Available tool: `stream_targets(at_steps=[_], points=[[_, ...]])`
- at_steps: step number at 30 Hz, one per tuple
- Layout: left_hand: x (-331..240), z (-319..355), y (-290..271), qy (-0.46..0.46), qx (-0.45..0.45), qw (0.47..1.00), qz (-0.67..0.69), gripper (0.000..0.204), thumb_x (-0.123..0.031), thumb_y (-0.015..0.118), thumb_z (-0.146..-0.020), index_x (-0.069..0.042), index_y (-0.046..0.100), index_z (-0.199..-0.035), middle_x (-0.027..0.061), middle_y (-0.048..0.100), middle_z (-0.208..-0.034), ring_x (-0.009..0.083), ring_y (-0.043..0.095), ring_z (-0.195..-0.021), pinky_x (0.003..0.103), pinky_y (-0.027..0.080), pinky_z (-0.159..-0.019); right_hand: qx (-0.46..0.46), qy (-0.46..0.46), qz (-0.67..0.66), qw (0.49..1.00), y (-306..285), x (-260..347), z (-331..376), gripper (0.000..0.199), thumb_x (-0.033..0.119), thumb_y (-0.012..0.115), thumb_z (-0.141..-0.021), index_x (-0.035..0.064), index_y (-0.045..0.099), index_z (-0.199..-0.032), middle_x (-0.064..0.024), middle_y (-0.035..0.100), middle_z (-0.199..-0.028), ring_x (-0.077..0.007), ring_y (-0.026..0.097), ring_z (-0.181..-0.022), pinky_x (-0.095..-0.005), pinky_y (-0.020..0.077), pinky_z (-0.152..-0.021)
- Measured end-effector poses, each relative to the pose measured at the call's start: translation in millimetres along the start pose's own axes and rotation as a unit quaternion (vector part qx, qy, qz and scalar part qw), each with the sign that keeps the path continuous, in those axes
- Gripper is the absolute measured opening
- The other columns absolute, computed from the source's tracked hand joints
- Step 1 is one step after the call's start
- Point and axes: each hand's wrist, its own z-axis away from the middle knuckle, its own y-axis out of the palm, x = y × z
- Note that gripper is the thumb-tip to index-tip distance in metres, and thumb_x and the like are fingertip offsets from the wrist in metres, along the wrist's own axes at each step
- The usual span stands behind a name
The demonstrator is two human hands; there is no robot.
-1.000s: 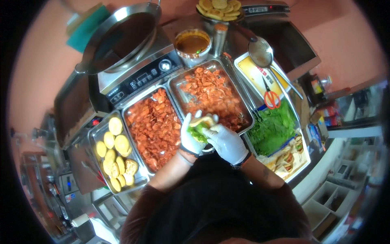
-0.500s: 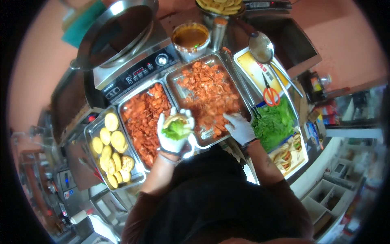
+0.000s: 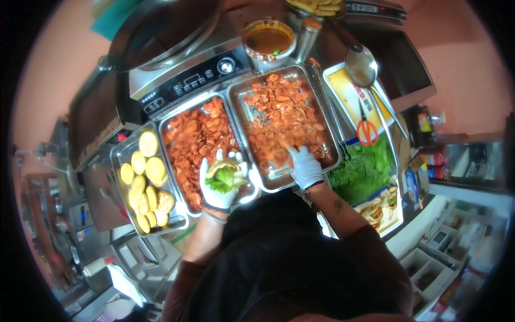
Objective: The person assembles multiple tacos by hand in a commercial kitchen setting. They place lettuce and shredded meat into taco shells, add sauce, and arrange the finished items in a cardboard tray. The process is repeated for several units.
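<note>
My left hand [image 3: 216, 197], in a white glove, cups a split flatbread [image 3: 215, 167] with green lettuce [image 3: 224, 180] in it, over the near end of the middle tray [image 3: 170, 180] of red-brown sliced meat. My gloved right hand [image 3: 307, 169] reaches into the right-hand tray [image 3: 333, 140]. Its fingers touch the sliced meat [image 3: 287, 115] there, and their tips are blurred and partly hidden among the pieces. Round yellow flatbreads [image 3: 155, 169] lie in the left tray [image 3: 114, 161].
Lettuce leaves [image 3: 365, 174] and filled flatbreads [image 3: 383, 206] lie at the right, below orange-handled scissors [image 3: 367, 131] and a ladle [image 3: 360, 67]. Beyond the trays stand a bowl of brown sauce [image 3: 269, 40], a metal shaker [image 3: 308, 40], and an induction cooker [image 3: 193, 80] bearing a large pan [image 3: 161, 40].
My right hand has moved left and deeper into the meat of the right tray. My left hand still holds the flatbread with lettuce. The whole view has shifted slightly.
</note>
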Motion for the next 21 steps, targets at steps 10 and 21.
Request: stream_targets(at_steps=[10, 21], points=[[18, -21, 9, -0.029, -0.010, 0.999, 0.009, 0.050, -0.054, 0.054, -0.099, -0.011, 0.069, -0.120, 0.0189, 0.063, -0.130, 0.0407, 0.055, -0.128, 0.060, 0.041, -0.111, -0.061, -0.071, -0.282, 0.955, -38, -6, 2, 0.037, 0.008, 0.068, -0.088, 0.0095, 0.064, -0.125, -0.0163, 0.061, -0.121, -0.0311, 0.064, -0.108, -0.0404, 0.0540, -0.095], [37, -32, 26, -0.067, 0.006, 0.996, -0.053, 0.064, -0.058, 0.045, -0.104, -0.002, 0.059, -0.131, 0.0210, 0.065, -0.128, 0.0352, 0.064, -0.117, 0.046, 0.051, -0.104, -0.042, -0.206, -0.605, 0.768, -95, 96, 19, 0.047, -0.001, 0.069, -0.089, 0.0015, 0.054, -0.134, -0.0128, 0.060, -0.132, -0.0223, 0.059, -0.122, -0.0355, 0.0491, -0.105]])
